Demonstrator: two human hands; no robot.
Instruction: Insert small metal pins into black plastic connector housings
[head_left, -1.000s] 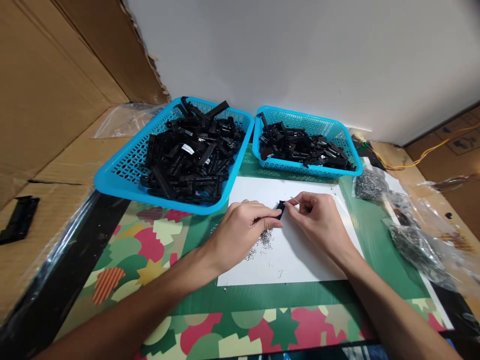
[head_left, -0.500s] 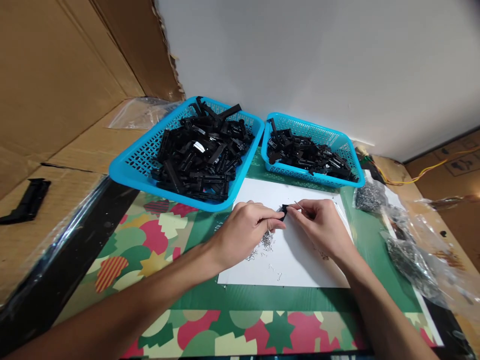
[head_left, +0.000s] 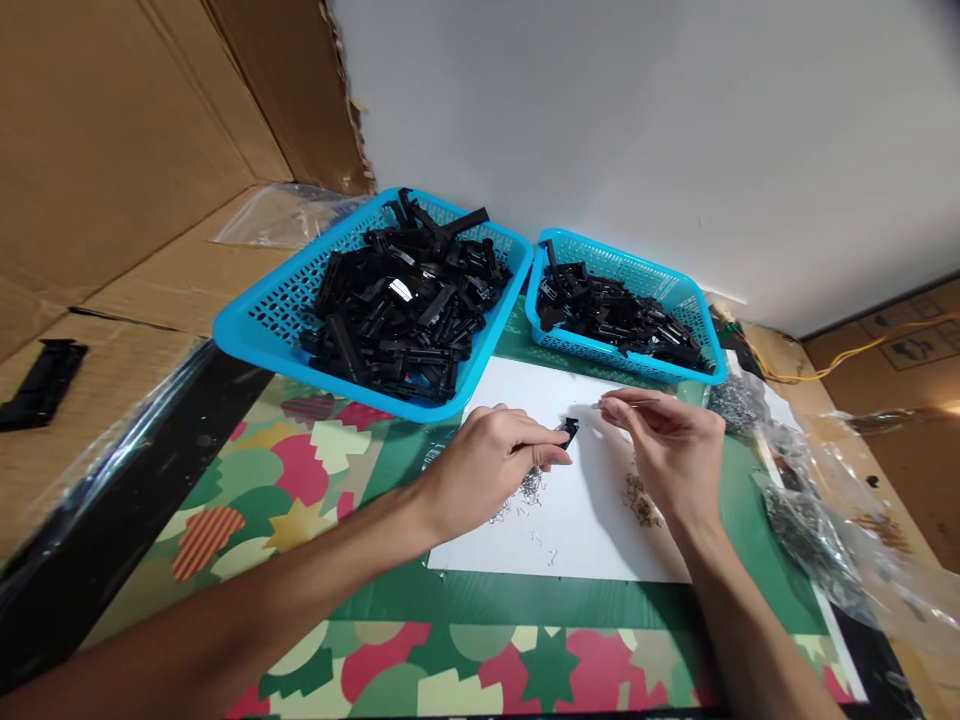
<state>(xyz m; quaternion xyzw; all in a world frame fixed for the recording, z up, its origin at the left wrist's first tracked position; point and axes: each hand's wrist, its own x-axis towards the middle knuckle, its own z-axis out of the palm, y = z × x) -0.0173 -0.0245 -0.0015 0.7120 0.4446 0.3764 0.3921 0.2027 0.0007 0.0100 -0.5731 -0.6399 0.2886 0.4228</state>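
My left hand [head_left: 484, 465] is closed over the white sheet [head_left: 495, 555], pinching a small black plastic part [head_left: 572, 430] between thumb and index finger. Most of that part is hidden by the fingers; only its far end sticks out. To its right, my right hand [head_left: 675, 445] is closed on a thin metal tool [head_left: 646, 402], held apart from the black part. A pile of tiny silver metal pieces [head_left: 532, 488] lies under my left hand, with a few scattered toward the sheet's front. Small copper-coloured pieces [head_left: 641, 502] lie beneath my right hand.
Two blue baskets, a larger one [head_left: 251, 350] and a smaller one [head_left: 697, 300], hold black plastic parts behind the sheet. Clear bags of small metal pieces [head_left: 806, 530] lie on the right. A single black part [head_left: 46, 385] rests on cardboard at far left. Yellow wires [head_left: 832, 368] run along the right.
My right hand has drawn back to the right with the metal tool, away from the black part, uncovering more of the copper-coloured pieces. My left hand keeps its hold.
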